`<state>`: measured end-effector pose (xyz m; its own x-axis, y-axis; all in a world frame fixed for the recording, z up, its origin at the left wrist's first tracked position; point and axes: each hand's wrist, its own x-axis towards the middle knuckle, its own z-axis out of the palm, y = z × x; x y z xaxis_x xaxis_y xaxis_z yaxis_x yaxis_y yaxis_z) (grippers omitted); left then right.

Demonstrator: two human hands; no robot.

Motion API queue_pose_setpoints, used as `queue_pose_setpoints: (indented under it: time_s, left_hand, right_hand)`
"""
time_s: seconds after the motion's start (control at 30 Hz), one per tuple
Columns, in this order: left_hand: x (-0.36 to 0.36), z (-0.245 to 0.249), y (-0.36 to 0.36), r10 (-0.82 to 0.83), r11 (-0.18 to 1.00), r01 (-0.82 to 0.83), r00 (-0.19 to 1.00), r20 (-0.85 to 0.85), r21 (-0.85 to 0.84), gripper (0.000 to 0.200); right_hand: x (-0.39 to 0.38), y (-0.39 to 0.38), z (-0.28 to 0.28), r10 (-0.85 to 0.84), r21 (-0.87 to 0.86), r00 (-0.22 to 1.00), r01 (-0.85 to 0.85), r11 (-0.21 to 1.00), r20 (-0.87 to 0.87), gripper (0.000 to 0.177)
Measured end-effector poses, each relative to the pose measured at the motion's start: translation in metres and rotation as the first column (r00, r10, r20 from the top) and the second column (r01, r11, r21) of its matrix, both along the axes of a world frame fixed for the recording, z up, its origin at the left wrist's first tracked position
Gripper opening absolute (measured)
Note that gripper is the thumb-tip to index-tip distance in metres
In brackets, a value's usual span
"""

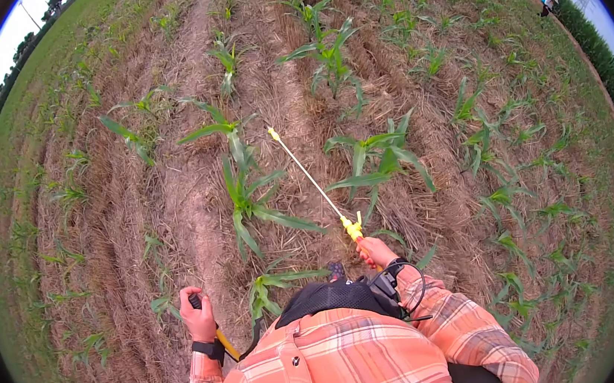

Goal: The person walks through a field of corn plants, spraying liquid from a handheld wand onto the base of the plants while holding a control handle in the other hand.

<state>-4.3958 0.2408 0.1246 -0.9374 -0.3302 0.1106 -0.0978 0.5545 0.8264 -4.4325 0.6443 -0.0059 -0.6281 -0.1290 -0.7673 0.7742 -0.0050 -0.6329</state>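
Observation:
My right hand (378, 252) is wrapped round the orange and yellow handle of a spray wand (309, 176). Its thin white tube runs up and left to a yellow nozzle, above the soil between young corn plants. At the lower left, my left hand (199, 322) is closed round the black grip of a lever (227, 345) with a yellow bar beside my body. A leafy corn plant (246, 201) stands left of the wand, and another (382, 157) stands to its right.
Rows of young corn grow in soil strewn with dry straw (414, 217). A person (548, 4) in a white hat is far off at the upper right, near a tall green hedge of plants (601, 48). A shoe (336, 271) shows below the wand.

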Motion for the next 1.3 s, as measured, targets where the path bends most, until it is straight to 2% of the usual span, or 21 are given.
queue_pose_setpoints:
  time_s: [0.1,0.13,0.17,0.37,0.6,0.7,0.83,0.93,1.1,1.17,1.23,1.3]
  left_hand:
    - [-0.021,0.001,0.02,-0.023,0.999,0.024,1.0,-0.015,0.034,0.014]
    - [-0.028,0.001,0.025,-0.026,0.998,0.027,0.999,-0.027,0.052,0.014]
    - [-0.033,-0.001,0.028,-0.035,0.999,0.035,0.999,-0.02,-0.001,0.014]
    - [-0.058,0.01,0.059,-0.044,0.999,0.044,0.998,-0.044,-0.008,0.014]
    - [-0.089,0.004,0.055,-0.061,0.998,0.06,0.997,-0.045,-0.012,0.014]
    - [-0.108,-0.005,0.046,-0.046,0.999,0.047,0.998,-0.045,0.01,0.014]
    - [-0.149,-0.005,0.031,-0.063,0.996,0.064,0.998,-0.013,0.065,0.014]
    - [-0.17,-0.008,0.011,-0.05,0.996,0.048,0.998,0.033,0.074,0.014]
    - [-0.2,-0.011,-0.025,-0.02,0.996,0.016,0.999,0.049,0.09,0.014]
    - [-0.211,-0.014,-0.039,0.003,0.995,-0.008,0.999,0.04,0.101,0.014]
    - [-0.221,-0.011,-0.05,0.022,0.993,-0.026,0.999,0.033,0.115,0.013]
    - [-0.234,-0.005,-0.056,0.028,0.989,-0.034,0.999,0.044,0.145,0.012]
  right_hand:
    - [-0.002,0.039,-0.005,-0.213,-0.076,0.977,0.213,0.974,0.002,0.037]
    - [-0.002,0.052,-0.005,-0.222,-0.072,0.975,0.221,0.972,0.001,0.037]
    - [-0.003,0.063,-0.005,-0.302,-0.069,0.953,0.303,0.95,0.019,0.037]
    - [-0.006,0.13,-0.027,-0.66,-0.188,0.749,0.657,0.73,0.057,0.036]
    - [-0.019,0.166,-0.027,-0.816,-0.221,0.578,0.798,0.561,0.017,0.038]
    - [-0.03,0.166,-0.025,-0.833,-0.162,0.553,0.822,0.545,-0.001,0.038]
    - [-0.06,0.142,-0.023,-0.792,-0.064,0.61,0.792,0.607,0.031,0.039]
    - [-0.096,0.107,-0.016,-0.7,-0.035,0.714,0.701,0.713,0.023,0.038]
    - [-0.162,0.041,-0.011,-0.479,-0.032,0.878,0.479,0.877,0.022,0.037]
    - [-0.187,0.01,-0.002,-0.365,0.024,0.931,0.365,0.931,0.023,0.036]
    - [-0.207,-0.018,0.007,-0.29,0.054,0.957,0.288,0.956,0.022,0.037]
    - [-0.225,-0.041,0.018,-0.133,0.037,0.989,0.131,0.991,0.068,0.036]
